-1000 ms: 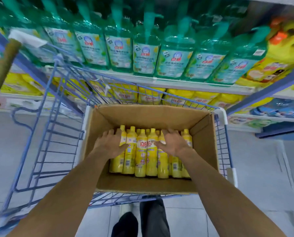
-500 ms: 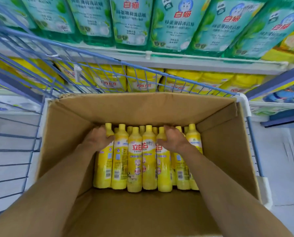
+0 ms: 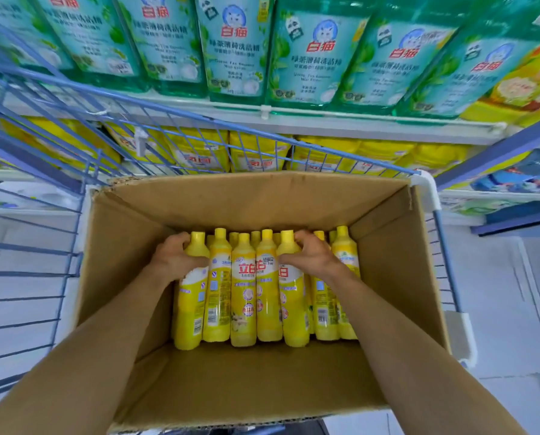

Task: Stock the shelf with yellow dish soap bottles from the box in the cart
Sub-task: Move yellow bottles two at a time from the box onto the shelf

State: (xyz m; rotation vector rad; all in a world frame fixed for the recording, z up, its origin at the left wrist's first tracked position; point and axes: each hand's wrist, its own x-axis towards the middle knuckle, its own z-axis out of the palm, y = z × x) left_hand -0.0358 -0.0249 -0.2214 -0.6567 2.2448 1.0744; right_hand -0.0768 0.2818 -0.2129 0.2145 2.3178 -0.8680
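An open cardboard box (image 3: 256, 202) sits in a blue wire cart (image 3: 42, 171). Several yellow dish soap bottles (image 3: 243, 290) stand packed in rows against the box's far side. My left hand (image 3: 176, 257) is wrapped around the neck of the leftmost bottle (image 3: 190, 309). Over at the right of the front row, my right hand (image 3: 309, 255) grips the neck of another bottle (image 3: 292, 306). Both bottles stand in the box among the others. The near half of the box floor is bare cardboard.
Beyond the cart, a shelf (image 3: 293, 119) carries large green detergent bottles (image 3: 237, 48). The shelf below holds yellow detergent packs (image 3: 256, 152). A blue shelf post (image 3: 494, 152) rises at the right. Grey floor tiles (image 3: 497, 309) lie on both sides of the cart.
The view has moved closer and lower over the box. Both hands went from resting flat on the bottle tops to closing around two bottle necks.
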